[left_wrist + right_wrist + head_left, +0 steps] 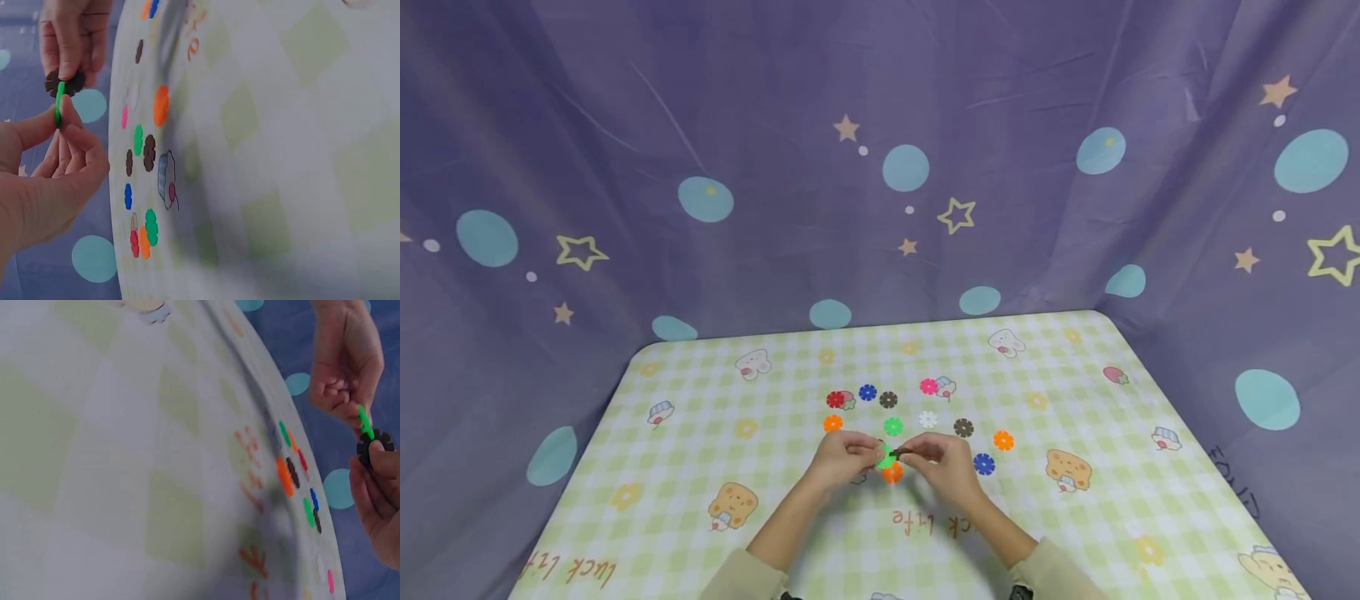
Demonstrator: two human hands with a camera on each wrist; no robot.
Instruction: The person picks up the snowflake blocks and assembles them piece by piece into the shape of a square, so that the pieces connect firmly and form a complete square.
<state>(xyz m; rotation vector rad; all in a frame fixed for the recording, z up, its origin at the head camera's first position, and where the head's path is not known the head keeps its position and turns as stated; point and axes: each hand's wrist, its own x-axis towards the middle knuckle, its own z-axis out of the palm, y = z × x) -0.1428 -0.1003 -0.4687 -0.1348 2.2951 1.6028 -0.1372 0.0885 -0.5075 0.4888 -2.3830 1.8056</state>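
Above the table my left hand (844,457) pinches a bright green notched plastic disc (60,105) between thumb and fingertips. Facing it, my right hand (946,458) pinches a dark brown notched disc (364,450) the same way. The two discs meet edge to edge and stand crosswise to each other in both wrist views. Fingertips cover part of each disc. Below the hands in the head view lies an orange disc (892,473), with another green disc (892,426) just beyond.
More notched discs lie scattered on the checked tablecloth (685,467): red (835,400), pink (928,387), white (928,419), brown (963,427), blue (984,464) and orange (1003,441) among them. A purple patterned curtain (775,250) hangs behind and beside the table.
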